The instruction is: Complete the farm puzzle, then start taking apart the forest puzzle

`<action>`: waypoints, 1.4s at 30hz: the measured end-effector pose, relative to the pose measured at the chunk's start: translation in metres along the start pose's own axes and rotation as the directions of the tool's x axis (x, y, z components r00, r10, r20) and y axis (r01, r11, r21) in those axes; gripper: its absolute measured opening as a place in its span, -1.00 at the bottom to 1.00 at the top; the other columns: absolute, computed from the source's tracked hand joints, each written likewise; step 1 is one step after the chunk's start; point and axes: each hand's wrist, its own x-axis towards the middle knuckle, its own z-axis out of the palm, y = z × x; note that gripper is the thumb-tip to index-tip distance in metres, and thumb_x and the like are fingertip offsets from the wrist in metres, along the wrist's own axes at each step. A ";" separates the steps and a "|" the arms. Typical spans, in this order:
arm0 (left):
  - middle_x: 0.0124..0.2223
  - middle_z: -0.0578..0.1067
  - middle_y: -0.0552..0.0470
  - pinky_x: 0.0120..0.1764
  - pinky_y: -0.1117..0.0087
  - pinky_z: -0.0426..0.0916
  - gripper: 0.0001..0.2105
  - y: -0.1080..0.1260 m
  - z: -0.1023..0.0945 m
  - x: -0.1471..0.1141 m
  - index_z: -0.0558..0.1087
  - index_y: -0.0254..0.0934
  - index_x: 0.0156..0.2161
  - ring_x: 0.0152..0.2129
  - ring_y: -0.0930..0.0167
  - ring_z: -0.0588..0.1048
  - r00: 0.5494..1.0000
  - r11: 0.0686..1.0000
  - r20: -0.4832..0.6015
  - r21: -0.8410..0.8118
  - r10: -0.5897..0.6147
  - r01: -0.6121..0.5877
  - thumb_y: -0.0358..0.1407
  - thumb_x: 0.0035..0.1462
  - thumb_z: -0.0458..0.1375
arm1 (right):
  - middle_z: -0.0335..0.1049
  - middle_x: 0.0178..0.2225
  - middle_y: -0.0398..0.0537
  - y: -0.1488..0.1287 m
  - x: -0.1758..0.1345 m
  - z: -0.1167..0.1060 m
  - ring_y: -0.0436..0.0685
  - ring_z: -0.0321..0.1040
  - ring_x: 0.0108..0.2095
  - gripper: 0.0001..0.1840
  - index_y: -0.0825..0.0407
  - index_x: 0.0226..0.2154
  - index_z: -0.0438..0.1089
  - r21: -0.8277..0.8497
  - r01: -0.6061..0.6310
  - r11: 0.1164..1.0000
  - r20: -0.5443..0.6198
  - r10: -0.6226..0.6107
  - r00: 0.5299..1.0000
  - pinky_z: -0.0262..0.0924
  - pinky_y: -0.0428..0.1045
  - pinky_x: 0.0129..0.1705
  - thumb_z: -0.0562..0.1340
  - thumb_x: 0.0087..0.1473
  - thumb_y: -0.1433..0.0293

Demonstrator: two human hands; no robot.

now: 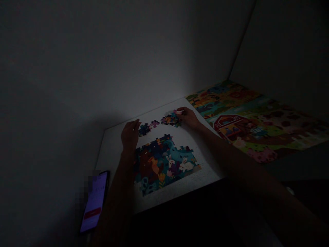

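Nearest to me, off the near left corner of the white tabletop, a lit phone leaned with its screen glowing. The room was very dark, so only what lay on the tabletop showed clearly.

The assembled puzzle section lay in the middle of the tabletop, and I take it as my landmark. It was a good block already joined: rabbits at its right, a dark animal at its left, teal ground between. Its far edge and right edge were still ragged with open tabs, so I judged the picture well begun but far from closed; how many pieces the whole wanted I could not tell.

Just beyond the section's far left corner, my left hand rested flat with the fingers loosely spread, holding nothing that I could see. Close to its fingertips, beyond the section, lay a small cluster of dark and purple pieces, unattached.

Beyond the section's far right corner sat a second small joined clump, apart from the main block. My right hand was at that clump's right side, fingers narrowed on a pale pink piece held at the clump's far edge. Whether it had seated I could not tell.

Farthest off, to the right of the section and past the tabletop's edge, a finished farm puzzle with a red barn lay spread out.
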 end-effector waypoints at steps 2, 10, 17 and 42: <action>-0.03 0.56 -0.08 -0.04 0.32 0.34 -0.70 0.001 0.009 -0.003 0.55 -0.21 0.01 -0.08 0.28 0.50 1.000 0.998 0.004 0.061 0.012 -0.012 -0.21 0.30 0.06 | 0.33 -0.46 -0.17 0.001 0.001 0.000 0.04 0.30 -0.45 -0.54 0.07 -0.11 0.37 -0.003 -0.004 1.000 0.008 0.004 1.000 0.22 -0.06 -0.39 0.34 -0.06 0.20; -0.01 0.57 -0.06 0.04 0.24 0.33 -0.71 -0.011 0.025 -0.012 0.56 -0.19 -0.01 -0.06 0.24 0.48 0.990 0.987 0.115 0.130 0.080 -0.095 -0.21 0.30 0.06 | 0.29 -0.43 -0.15 -0.001 -0.001 -0.003 0.08 0.29 -0.43 -0.45 0.04 -0.15 0.36 -0.007 0.022 1.000 0.025 -0.022 0.999 0.22 -0.01 -0.34 0.33 -0.13 0.06; 0.02 0.54 -0.10 0.12 0.21 0.29 -0.71 -0.020 0.032 -0.017 0.54 -0.22 0.00 0.00 0.24 0.45 0.976 0.994 0.195 0.029 0.098 -0.106 -0.20 0.26 0.11 | 0.30 -0.35 -0.09 -0.009 -0.011 -0.006 0.12 0.30 -0.34 -0.45 0.03 -0.16 0.38 -0.116 0.075 0.990 0.054 -0.069 0.996 0.24 0.03 -0.27 0.27 -0.08 -0.03; 0.19 0.37 -0.13 0.19 0.13 0.22 -0.69 -0.027 0.048 -0.026 0.49 -0.12 0.07 0.15 0.18 0.35 0.972 0.995 0.219 -0.069 0.079 -0.065 -0.20 0.25 0.13 | -0.05 0.37 0.26 -0.011 -0.014 0.059 0.36 -0.15 0.38 -0.27 0.04 0.32 0.07 -0.831 0.318 0.457 0.320 -0.077 0.944 -0.14 0.32 0.29 0.09 0.21 0.06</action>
